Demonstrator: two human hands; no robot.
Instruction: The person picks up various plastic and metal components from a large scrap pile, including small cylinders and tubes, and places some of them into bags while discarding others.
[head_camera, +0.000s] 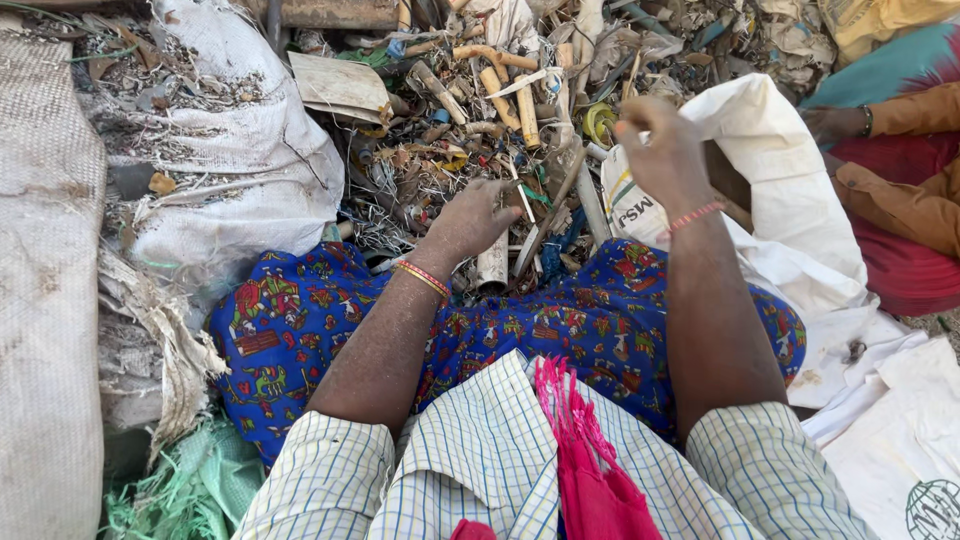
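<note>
The scrap pile (470, 120) in front of the person is the landmark here: a heap of cut tubes, wire pieces, plastic strips and dry debris. The left hand (472, 218) rests on the near edge of this pile, its fingers curled down around thin strips; I judge them closed on these strips, though the exact piece is hard to see. Just below this hand, at the pile's near edge, a pale cut tube (492, 262) stands almost upright against the blue patterned cloth (300, 320) on the lap. Its long axis runs from the pile toward the person.

The right hand (662, 150) is raised above the right side of the pile, over the open white sack (790, 170). Its fingers are pinched together on something small, which I cannot identify.

The tube looks light and stiff, probably dusty, not fragile; taking it around the middle seems best. The strips look thin and springy, and may tangle.

Right of the pile, another person's arm (900, 120) in a brown sleeve is visible.
</note>
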